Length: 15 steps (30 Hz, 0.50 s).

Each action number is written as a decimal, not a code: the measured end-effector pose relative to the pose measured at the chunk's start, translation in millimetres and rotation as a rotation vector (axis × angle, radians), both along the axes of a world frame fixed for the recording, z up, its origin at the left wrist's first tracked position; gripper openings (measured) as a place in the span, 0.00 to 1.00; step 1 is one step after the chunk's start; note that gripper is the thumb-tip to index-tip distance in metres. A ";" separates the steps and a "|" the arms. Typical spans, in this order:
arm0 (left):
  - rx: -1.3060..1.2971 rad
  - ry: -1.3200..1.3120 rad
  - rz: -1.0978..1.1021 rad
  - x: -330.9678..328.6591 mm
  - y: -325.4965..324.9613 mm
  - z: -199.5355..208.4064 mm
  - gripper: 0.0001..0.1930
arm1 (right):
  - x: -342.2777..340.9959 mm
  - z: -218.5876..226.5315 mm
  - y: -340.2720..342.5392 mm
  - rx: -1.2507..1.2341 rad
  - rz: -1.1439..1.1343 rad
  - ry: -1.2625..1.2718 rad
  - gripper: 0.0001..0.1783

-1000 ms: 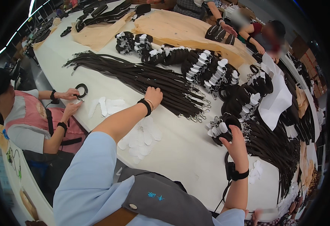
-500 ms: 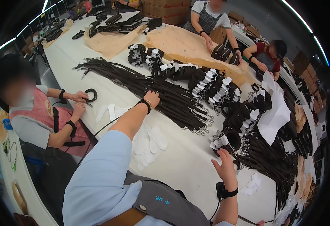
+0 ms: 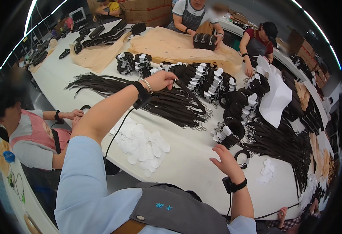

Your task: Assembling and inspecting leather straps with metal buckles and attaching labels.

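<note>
My left hand (image 3: 161, 80) reaches far across the white table (image 3: 186, 156), fingers closed on a dark strap (image 3: 190, 97) at the top of a long pile of dark straps with metal clips (image 3: 167, 103). A black wristband with a cable is on that wrist. My right hand (image 3: 227, 162) hovers low over the table with fingers apart and holds nothing. It is beside a coiled dark strap (image 3: 242, 155) and a rolled bundle with white tags (image 3: 227, 132).
Loose white oval pads (image 3: 139, 142) lie near the front edge. Rows of rolled strap bundles (image 3: 202, 78) fill the middle, with white sheets (image 3: 274, 97) and tan cloth (image 3: 171, 45) beyond. A seated person in a pink vest (image 3: 34, 132) works at left; others sit at the far side.
My left arm has stretched farther out over the strap pile and closed on a strap. My right hand has drawn back from the rolled bundles toward the table's near edge.
</note>
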<state>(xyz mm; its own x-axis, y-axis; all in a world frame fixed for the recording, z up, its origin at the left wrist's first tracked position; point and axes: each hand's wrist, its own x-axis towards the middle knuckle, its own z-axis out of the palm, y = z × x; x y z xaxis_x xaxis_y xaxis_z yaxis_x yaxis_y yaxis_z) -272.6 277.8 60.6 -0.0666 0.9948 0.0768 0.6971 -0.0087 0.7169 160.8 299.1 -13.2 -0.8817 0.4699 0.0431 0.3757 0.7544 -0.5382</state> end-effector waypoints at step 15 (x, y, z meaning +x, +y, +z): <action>0.438 -0.569 -0.300 159.2 -87.0 276.5 0.18 | -215.0 78.1 -19.1 -0.368 -0.083 0.754 0.40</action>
